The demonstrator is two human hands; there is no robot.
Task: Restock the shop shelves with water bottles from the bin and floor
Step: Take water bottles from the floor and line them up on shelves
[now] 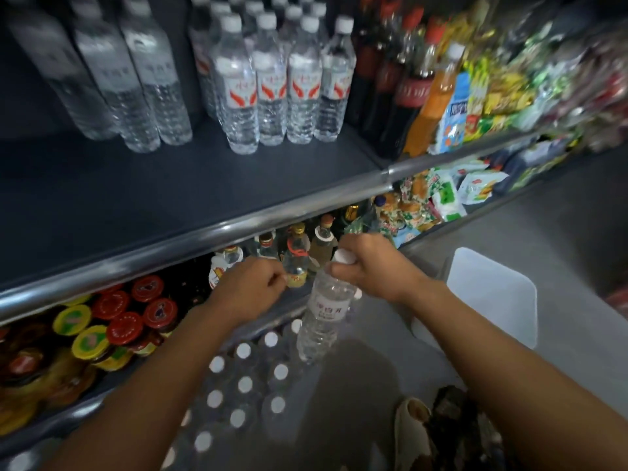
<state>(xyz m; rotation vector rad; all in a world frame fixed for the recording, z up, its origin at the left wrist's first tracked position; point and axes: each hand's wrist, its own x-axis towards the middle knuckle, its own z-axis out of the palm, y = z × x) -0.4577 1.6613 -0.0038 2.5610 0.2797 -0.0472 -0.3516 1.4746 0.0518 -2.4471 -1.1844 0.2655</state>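
Note:
My right hand grips a clear water bottle by its white cap and neck, and the bottle hangs upright above the floor. My left hand hovers beside it with fingers curled and holds nothing. Below my arms, several water bottles with white caps stand packed together on the floor. On the dark upper shelf stand rows of water bottles with red labels, and taller grey-labelled water bottles stand to their left. The white bin sits on the floor to the right.
A metal shelf edge runs across the view. The lower shelf holds jars with red and yellow lids and small glass bottles. Cola and juice bottles and snack packets fill the right shelves. A sandalled foot shows at the bottom.

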